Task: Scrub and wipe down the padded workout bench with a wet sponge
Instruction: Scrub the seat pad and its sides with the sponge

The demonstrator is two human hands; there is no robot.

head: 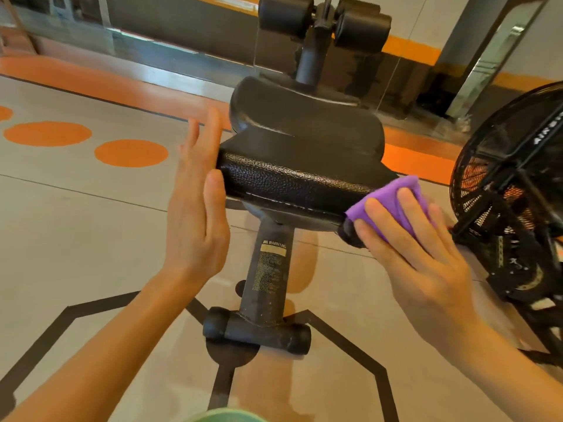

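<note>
The black padded bench [300, 153] stands in front of me on a dark metal post [268, 275] with a warning label. My right hand [417, 248] presses a purple sponge [393, 199] against the near right corner of the pad's front edge, fingers spread over it. My left hand [198, 205] is flat and open, fingers straight, resting against the left end of the same front edge. Two black roller pads [323, 18] sit at the far end of the bench.
A black caged fan wheel of an air bike [515, 184] stands close on the right, just beyond my right hand. The post's foot bar [259, 332] rests on a grey floor with orange dots [131, 153] and black lines. A wall runs behind.
</note>
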